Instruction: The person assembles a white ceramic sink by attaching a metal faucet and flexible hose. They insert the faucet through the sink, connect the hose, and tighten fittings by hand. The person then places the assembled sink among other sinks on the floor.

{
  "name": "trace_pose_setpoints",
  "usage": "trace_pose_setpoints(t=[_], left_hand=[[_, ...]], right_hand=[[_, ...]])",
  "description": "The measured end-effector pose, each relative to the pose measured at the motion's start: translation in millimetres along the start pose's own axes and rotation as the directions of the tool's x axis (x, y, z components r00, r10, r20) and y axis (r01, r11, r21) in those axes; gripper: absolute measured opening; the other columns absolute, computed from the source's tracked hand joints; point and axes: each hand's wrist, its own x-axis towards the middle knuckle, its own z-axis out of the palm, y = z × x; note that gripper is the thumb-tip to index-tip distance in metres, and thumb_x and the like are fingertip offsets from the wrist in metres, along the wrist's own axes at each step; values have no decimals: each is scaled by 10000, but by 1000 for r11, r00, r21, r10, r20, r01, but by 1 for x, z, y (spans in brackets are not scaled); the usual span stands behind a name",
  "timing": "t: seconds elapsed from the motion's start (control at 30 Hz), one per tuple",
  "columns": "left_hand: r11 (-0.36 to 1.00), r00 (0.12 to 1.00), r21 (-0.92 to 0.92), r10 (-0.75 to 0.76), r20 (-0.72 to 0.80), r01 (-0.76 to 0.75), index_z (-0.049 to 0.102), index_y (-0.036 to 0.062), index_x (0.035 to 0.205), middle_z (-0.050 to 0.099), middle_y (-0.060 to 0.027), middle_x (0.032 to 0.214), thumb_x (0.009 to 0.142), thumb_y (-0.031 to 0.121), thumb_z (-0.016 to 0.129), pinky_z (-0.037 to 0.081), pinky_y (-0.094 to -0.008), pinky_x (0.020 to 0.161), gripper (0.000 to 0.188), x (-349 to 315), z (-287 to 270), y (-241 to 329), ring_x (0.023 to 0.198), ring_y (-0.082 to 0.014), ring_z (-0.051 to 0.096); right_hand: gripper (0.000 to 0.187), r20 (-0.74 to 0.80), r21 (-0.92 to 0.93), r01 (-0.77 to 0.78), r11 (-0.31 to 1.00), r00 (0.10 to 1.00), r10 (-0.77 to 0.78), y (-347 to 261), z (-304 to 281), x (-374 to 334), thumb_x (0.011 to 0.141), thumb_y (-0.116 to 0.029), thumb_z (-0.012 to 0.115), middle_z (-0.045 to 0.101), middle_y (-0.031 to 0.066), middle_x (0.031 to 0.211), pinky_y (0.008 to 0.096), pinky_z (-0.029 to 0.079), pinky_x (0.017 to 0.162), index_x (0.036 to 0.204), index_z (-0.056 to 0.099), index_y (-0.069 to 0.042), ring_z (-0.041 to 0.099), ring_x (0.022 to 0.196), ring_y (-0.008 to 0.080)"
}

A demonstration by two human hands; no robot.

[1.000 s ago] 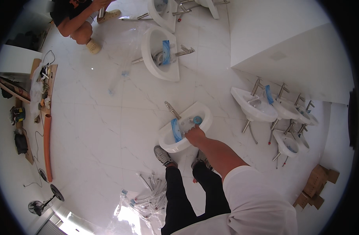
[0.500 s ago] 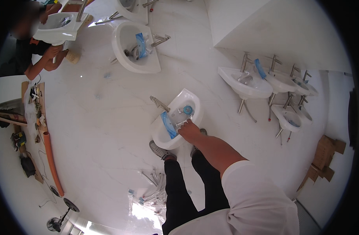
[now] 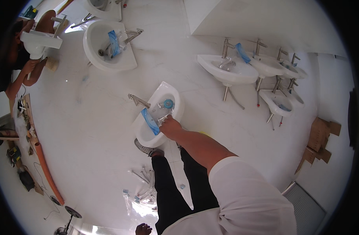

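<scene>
A white washbasin (image 3: 178,102) stands on the floor at my feet, with a metal faucet (image 3: 139,101) at its left side. In its bowl lie a blue-and-clear plastic packet (image 3: 150,122), a round blue-topped piece (image 3: 168,103) and some clear plastic wrap. My right hand (image 3: 170,126) reaches over the near right rim, fingers closed around something small by the wrap, mostly hidden under the hand. At the lower edge my left hand (image 3: 143,229) shows in part, low beside my leg, its fingers curled with nothing visible in them.
Another basin (image 3: 132,64) stands at far left; several with faucets line the right wall, including one basin (image 3: 242,78). A co-worker's hand (image 3: 29,66) steadies a basin (image 3: 40,41). Hoses in plastic (image 3: 144,186) lie by my leg, an orange pipe (image 3: 48,172) at left, cardboard (image 3: 318,133) at right.
The whole view has shifted, so most things sit further left and higher. My left hand has come into view at the lower edge. My right hand stays in the basin.
</scene>
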Motion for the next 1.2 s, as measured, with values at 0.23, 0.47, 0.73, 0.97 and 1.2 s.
trace_pose_setpoints(t=[0.23, 0.47, 0.73, 0.97, 1.2], left_hand=[[432, 625, 507, 715, 312, -746, 640, 1, 1257, 687, -204, 1174, 831, 235, 850, 548, -467, 965, 529, 125, 225, 262, 1090, -353, 685], [202, 721, 781, 566, 399, -591, 524, 8, 1388, 615, -221, 1322, 785, 275, 874, 509, -495, 1053, 747, 201, 347, 353, 1214, -403, 623], [78, 761, 859, 509, 402, -506, 557, 14, 1193, 680, -215, 1172, 844, 343, 820, 549, -499, 947, 547, 220, 370, 349, 1108, -405, 674], [139, 691, 789, 587, 421, -598, 508, -14, 1379, 635, -255, 1292, 859, 293, 823, 507, -507, 1044, 681, 230, 364, 335, 1221, -431, 617], [261, 646, 678, 647, 404, -687, 503, -66, 1447, 564, -305, 1434, 885, 313, 787, 425, -479, 1160, 735, 177, 300, 274, 1357, -440, 531]], right_hand=[[134, -75, 42, 61, 997, 995, -58, 9, 13, -12, 891, -180, 653, 718, 34, 930, 476, 397, 1086, 988, 741, -152, 668, 1020, 246], [92, -204, 59, 96, 994, 976, -82, 19, 25, -24, 853, -156, 673, 703, 31, 890, 446, 405, 1061, 930, 718, -133, 658, 971, 227], [46, -246, 79, 71, 994, 968, -50, 21, 29, -29, 828, -147, 683, 670, 33, 825, 445, 415, 1037, 864, 710, -138, 655, 935, 225], [391, -467, 135, 7, 991, 883, 58, 4, 9, -80, 821, -217, 739, 633, 135, 1200, 546, 398, 1112, 1177, 652, -80, 608, 1159, 318], [318, 229, 607, -312, 731, 950, 215, -32, -44, -244, 893, -262, 713, 677, 152, 1105, 518, 536, 919, 1142, 675, -67, 691, 1056, 364]])
